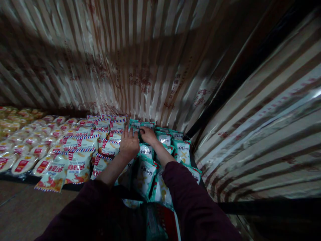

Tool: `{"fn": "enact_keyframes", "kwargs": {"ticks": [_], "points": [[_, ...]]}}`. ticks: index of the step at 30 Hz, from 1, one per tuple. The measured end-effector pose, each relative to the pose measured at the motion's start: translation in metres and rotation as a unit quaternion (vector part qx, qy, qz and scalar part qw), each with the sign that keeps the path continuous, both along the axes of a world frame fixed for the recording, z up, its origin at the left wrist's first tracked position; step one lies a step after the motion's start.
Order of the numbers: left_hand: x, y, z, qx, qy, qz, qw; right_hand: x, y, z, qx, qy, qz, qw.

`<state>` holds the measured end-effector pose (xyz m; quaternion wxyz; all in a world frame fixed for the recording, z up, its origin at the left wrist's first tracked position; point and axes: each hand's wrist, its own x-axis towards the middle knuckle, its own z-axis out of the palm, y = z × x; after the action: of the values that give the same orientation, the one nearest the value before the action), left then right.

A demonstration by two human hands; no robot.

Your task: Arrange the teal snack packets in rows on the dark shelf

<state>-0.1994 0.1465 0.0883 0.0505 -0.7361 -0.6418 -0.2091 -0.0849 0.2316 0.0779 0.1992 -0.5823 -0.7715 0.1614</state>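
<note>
My left hand (129, 144) lies over the back rows of snack bags with its fingers stretched out, at the border between white-and-red bags (80, 165) and green-edged bags (144, 177). Close beside it on the right, my right hand (148, 135) has its fingers curled down at a green-edged bag (147, 125) in the rear row. Whether the fingertips pinch that bag's edge is hidden. Green-edged snack bags stand in several rows under and around both forearms.
Round white packaged snacks (25, 164) lie in rows at the left, with yellowish packs (10, 125) beyond. A striped plastic curtain (140, 67) hangs behind the display. A dark post (213, 107) rises at the right. Below, an open container (175, 222) holds more green packs (152, 222).
</note>
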Motion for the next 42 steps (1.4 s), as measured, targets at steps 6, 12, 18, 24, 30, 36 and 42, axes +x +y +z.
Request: {"fn": "enact_keyframes", "kwargs": {"ticks": [6, 12, 18, 24, 30, 36, 42], "points": [[-0.002, -0.028, -0.017, 0.034, 0.007, -0.011, 0.999, -0.024, 0.012, -0.003, -0.013, -0.05, -0.011, 0.999], [-0.007, -0.023, -0.037, 0.018, 0.009, -0.026, 0.999, -0.022, 0.018, -0.006, -0.01, -0.054, -0.017, 0.998], [-0.003, -0.023, -0.052, 0.048, 0.007, -0.034, 0.998, -0.01, 0.045, 0.005, 0.069, -0.113, -0.018, 0.991], [0.0, -0.019, -0.057, 0.075, -0.005, -0.047, 0.996, -0.013, 0.079, 0.003, 0.034, -0.196, 0.024, 0.98], [0.0, -0.013, -0.061, 0.104, -0.007, -0.057, 0.993, -0.021, 0.107, -0.004, -0.018, -0.23, 0.018, 0.973], [0.002, -0.017, -0.057, 0.126, -0.022, -0.061, 0.99, -0.024, 0.122, -0.004, -0.067, -0.255, 0.0, 0.965], [0.004, -0.021, -0.062, 0.115, -0.026, -0.073, 0.99, -0.028, 0.121, -0.006, -0.066, -0.262, 0.006, 0.963]]}}
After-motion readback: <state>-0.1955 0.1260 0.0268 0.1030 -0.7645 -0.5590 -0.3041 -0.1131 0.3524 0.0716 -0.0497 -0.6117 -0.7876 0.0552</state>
